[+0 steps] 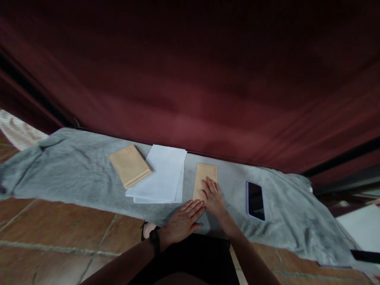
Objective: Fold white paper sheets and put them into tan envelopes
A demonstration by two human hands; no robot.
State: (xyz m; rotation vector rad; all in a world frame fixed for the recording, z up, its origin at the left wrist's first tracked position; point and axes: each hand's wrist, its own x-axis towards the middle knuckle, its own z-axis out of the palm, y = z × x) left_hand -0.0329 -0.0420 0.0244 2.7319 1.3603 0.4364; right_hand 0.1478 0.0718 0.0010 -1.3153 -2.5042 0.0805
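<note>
envelope [204,171] 1 | envelope stack [129,164] 1 | paper stack [165,174] 1 | phone [255,201] 1

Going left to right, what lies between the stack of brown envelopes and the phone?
In the head view: white sheets, partly overlapped by the stack, then a single brown envelope with the right hand on it, then grey cloth before the phone.
</note>
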